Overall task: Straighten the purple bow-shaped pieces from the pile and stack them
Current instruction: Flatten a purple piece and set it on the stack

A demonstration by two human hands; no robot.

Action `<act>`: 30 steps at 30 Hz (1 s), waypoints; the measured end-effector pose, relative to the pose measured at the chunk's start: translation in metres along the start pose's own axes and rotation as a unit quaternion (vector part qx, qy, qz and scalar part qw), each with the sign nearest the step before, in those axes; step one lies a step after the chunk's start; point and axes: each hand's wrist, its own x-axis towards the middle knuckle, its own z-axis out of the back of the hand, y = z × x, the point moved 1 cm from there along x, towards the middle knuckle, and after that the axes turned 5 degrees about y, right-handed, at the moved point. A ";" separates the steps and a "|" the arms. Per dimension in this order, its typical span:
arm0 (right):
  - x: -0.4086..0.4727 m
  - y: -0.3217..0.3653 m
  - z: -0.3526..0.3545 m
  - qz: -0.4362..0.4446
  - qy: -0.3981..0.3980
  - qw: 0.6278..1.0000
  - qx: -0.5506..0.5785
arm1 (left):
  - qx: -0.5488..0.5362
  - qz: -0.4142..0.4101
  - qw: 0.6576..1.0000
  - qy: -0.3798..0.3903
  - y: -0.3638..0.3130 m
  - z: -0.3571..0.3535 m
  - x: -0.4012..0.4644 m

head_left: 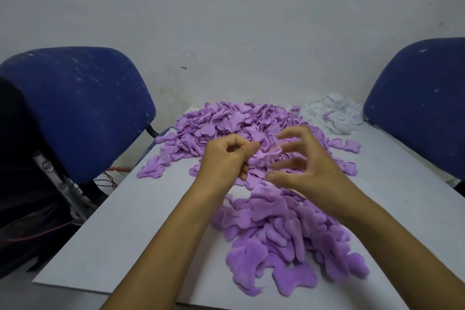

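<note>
**Two hands at work between two purple heaps**

A pale wall [226, 20] backs a light grey table [120, 221] that has two blue chairs beside it, one on the left [83, 108] and one on the right [422, 103]. On the table lie two heaps of purple bow-shaped pieces, too many and too overlapped to count: a far pile [226, 123] near the wall and a near pile [289, 234] close to the person. A few loose pieces sit at the edges, two of them just right of the far pile [348, 145]. One smaller heap of white pieces [332, 116] lies at the far right corner, touching the far pile.

Both hands meet between the two heaps. The left hand [226, 158] has its fingers curled and its thumb pinching a purple piece [264, 157], held just above the table. The piece is crumpled, so I cannot tell its long axis or which way it points. The right hand [302, 161] hovers beside it with fingers spread apart and slightly bent, blurred; whether its fingertips touch the piece I cannot tell.
</note>
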 end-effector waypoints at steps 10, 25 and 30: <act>0.007 -0.006 -0.004 0.085 -0.098 0.991 -0.011 | -0.054 0.052 0.986 0.150 0.002 0.003 -0.002; -0.008 0.019 0.003 -0.015 0.163 0.929 0.333 | -0.222 0.001 0.969 0.107 -0.005 -0.018 -0.008; -0.009 0.010 0.004 -0.001 0.101 0.959 0.264 | -0.141 -0.022 0.976 0.163 -0.005 -0.014 -0.009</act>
